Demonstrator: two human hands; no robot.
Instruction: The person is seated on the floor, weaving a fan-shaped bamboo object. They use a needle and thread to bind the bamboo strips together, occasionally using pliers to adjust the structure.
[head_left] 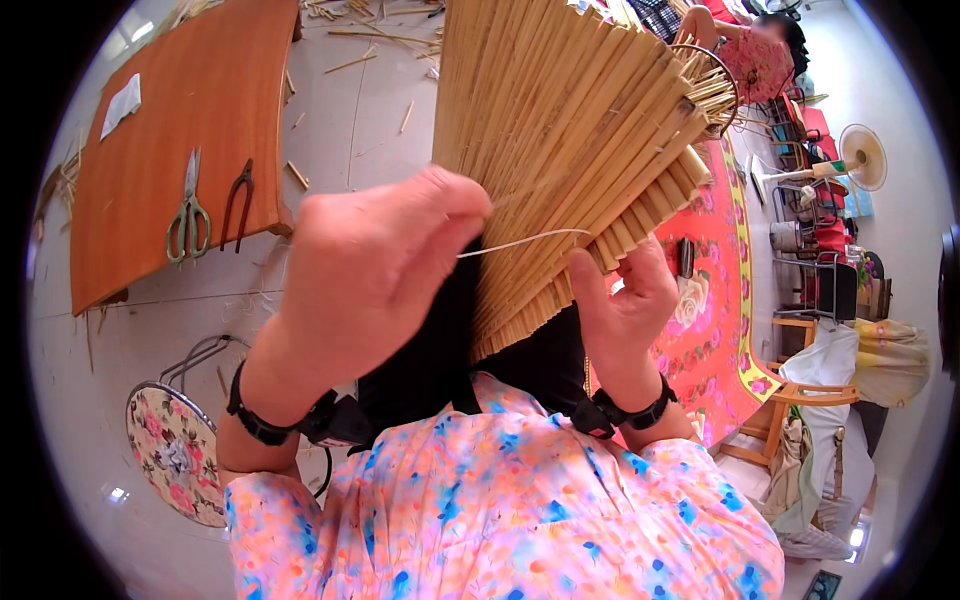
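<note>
Across my lap lies a fan-shaped panel of pale dried stalks [560, 110], set side by side, their cut ends forming a thick stepped edge toward me. From that edge a white cord [520, 241] runs left in a slight curve. My left hand [375, 280], somewhat blurred, is closed in a pinch with the cord coming out of it; the fingertips are partly hidden. On the right, my right hand [630, 305] grips the cut edge of the panel, thumb in front near where the cord emerges and fingers curled behind the stalk ends.
At the left stands a brown table [190, 110] with green-handled scissors [188, 215], dark pliers [238, 205] and white paper [122, 106]. A round floral stool [178, 452] is below it. Red floral cloth [705, 300], a wooden chair [790, 395], a fan [862, 157] and another person [760, 60] are rightward.
</note>
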